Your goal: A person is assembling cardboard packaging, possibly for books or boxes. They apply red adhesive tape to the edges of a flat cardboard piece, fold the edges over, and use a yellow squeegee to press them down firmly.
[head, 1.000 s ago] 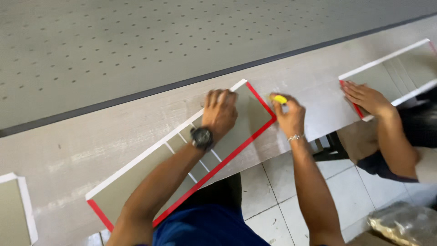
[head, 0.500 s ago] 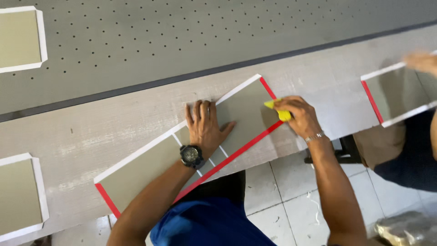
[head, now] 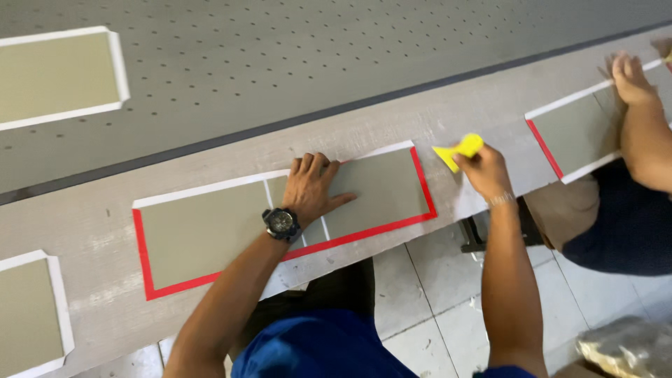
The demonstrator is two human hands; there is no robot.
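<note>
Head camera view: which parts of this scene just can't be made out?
- Olive sheet with red and white tape: its middle lies under the left hand.
- Yellow scraper: the right hand covers its grip end.
- Second taped sheet: a co-worker's hand covers its far end.
- Sheet at lower left: cut off by the left edge.
- Shiny bundle on the floor: cut off by the corner, too blurred to identify.

No packages, labels, signs or screens show here; nothing in view bears any wrapping, display or notice.
</note>
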